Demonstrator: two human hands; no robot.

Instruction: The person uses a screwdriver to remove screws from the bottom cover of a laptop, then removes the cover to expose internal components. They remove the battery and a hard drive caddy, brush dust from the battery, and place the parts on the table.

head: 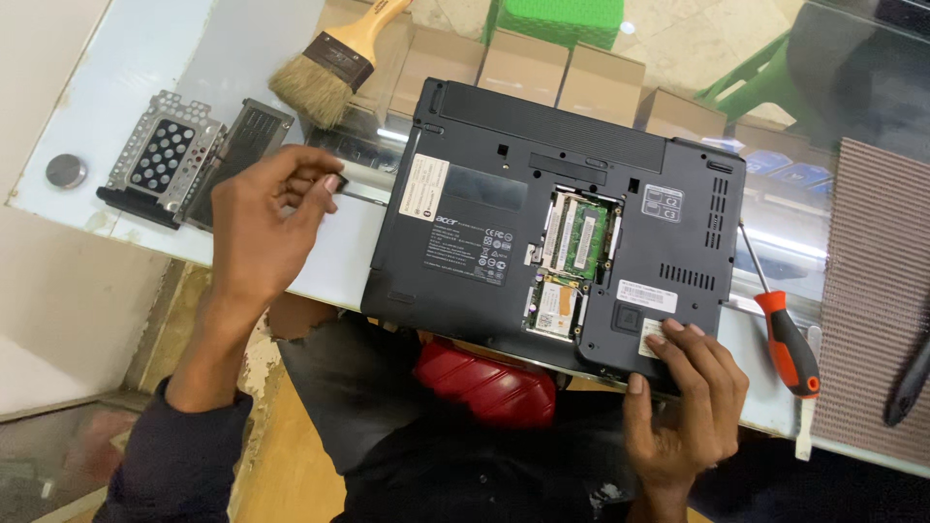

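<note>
A small dark part [334, 184] is pinched between thumb and fingers of the left hand [262, 228], which is held just above the worktop [126, 87], to the left of the laptop [542, 223] and clear of its edge. What the part is cannot be made out. The right hand [683, 397] is laid flat on the laptop's near right corner, fingers spread on the case, gripping nothing. The laptop is lying upside down, its long axis across the view, slightly tilted, its near edge hanging over the worktop's rim. An open bay [572, 261] with green boards is seen right of its middle, nearer the right hand than the left. Beyond the left hand a metal bracket [160, 155] and a dark cover [242, 145] are lying side by side, a brush [334, 63] farther off. A screwdriver [780, 324] is placed just right of the laptop, close to the right hand
</note>
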